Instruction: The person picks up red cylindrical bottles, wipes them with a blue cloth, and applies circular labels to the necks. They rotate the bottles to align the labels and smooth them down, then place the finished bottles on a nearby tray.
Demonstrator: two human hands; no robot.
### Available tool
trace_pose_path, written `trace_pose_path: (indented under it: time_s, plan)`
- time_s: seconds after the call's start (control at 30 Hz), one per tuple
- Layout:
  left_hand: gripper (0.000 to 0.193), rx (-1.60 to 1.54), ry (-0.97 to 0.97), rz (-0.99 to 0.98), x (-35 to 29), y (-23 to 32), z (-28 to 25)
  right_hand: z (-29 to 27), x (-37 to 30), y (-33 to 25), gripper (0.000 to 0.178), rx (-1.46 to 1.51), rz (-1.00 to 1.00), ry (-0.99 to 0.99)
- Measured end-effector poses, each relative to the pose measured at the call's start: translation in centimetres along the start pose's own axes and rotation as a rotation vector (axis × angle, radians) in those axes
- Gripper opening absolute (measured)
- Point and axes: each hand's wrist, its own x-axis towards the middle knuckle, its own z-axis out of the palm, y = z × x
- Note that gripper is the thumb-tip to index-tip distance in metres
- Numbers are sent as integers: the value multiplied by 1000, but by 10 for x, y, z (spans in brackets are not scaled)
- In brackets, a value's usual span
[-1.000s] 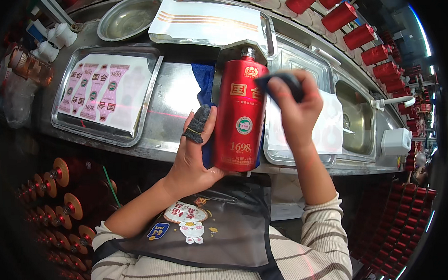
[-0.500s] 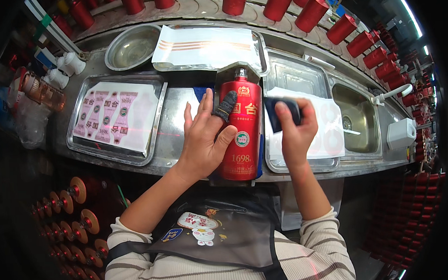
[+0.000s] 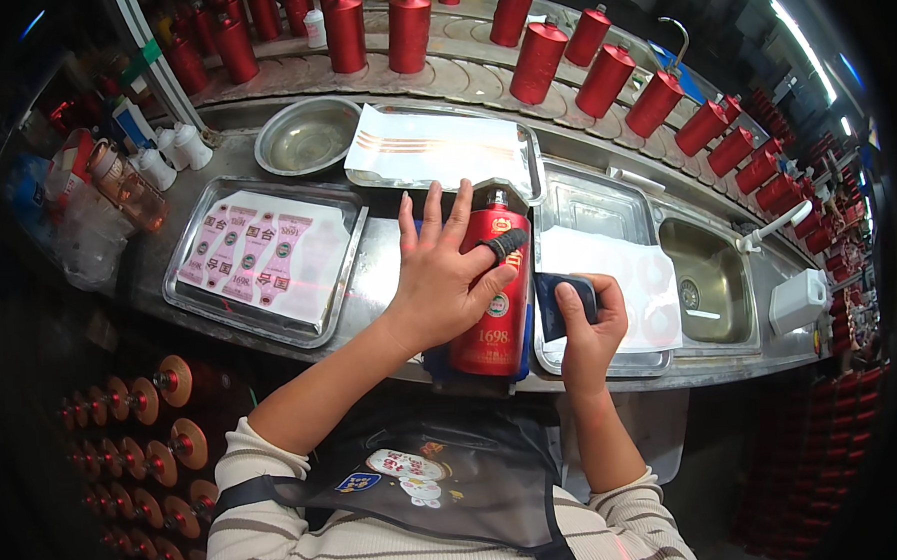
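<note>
Nearest, the right hand (image 3: 595,339) is clamped on a dark blue scraper (image 3: 551,318), just beside the red bottle (image 3: 510,322) lying face up over blue cloth (image 3: 435,364) on the surface (image 3: 373,268); the left hand (image 3: 437,288), fingers apart, rests a sleeved finger on its front. Seemingly the step is smoothing that front; another stroke calls for a steady bottle and a flat edge. Farther off, more red bottles (image 3: 411,36) line a conveyor (image 3: 290,77)

Metal counter (image 3: 375,281), inset sink (image 3: 705,251), curved conveyor (image 3: 469,67); bright tube light (image 3: 805,52), dark floor (image 3: 712,459), it seems
</note>
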Motion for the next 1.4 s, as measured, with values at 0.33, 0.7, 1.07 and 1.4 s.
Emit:
trace_pose_path:
  time_s: [0.33,0.7,1.07,1.4]
  plan:
    - [42,-158,194,-211,-14,-22,32,9,38,45,17,-223,-96,98]
    - [27,-92,88,-118,11,-11,23,6,18,34,14,-54,-95,61]
    - [31,-267,-30,89,-44,19,4,14,45,7,14,-279,-423,-88]
    - [35,-887,173,-466,-113,23,-11,6,-27,-26,36,-571,-831,-709]
